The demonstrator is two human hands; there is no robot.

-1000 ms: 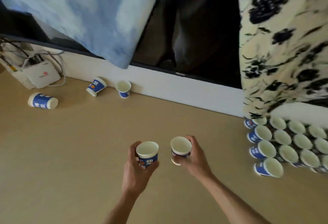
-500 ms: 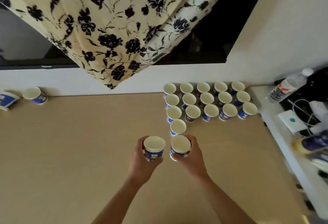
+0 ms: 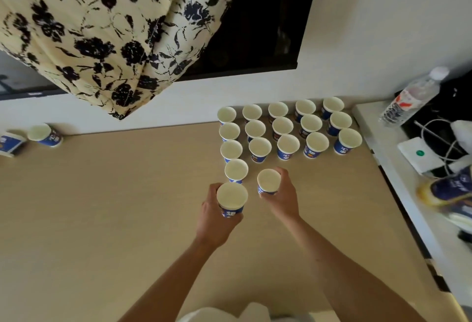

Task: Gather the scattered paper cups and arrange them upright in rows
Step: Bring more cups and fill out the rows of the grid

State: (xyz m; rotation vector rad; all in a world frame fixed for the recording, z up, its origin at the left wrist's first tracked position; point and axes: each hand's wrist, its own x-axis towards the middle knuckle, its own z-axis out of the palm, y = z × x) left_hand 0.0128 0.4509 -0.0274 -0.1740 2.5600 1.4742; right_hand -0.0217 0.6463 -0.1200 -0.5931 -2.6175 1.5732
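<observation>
You have twenty paper cups in view on the tan table (image 3: 102, 219). Sixteen stand upright in the block of cups (image 3: 282, 127) near the far wall: three full rows of five, and a fourth row with only a single cup (image 3: 236, 170) at its left end. Your left hand (image 3: 215, 219) grips one upright cup (image 3: 232, 200) with fingers and thumb curled round its blue wall, just in front of that single cup. Your right hand (image 3: 284, 198) grips a second upright cup (image 3: 268, 181) from the right side, holding it just beside the single cup, in line with the fourth row; whether its base touches the table cannot be told. Two stray cups remain well apart at the far left by the wall: one (image 3: 44, 134) shows its open mouth, and the other (image 3: 10, 143), cut off by the picture's edge, looks tipped over. A floral curtain (image 3: 102, 28) hangs above the table. On the white shelf (image 3: 383, 158) at the right you have one water bottle (image 3: 411, 97), one white box (image 3: 419, 155) with a green dot, and some cables (image 3: 434, 127).
</observation>
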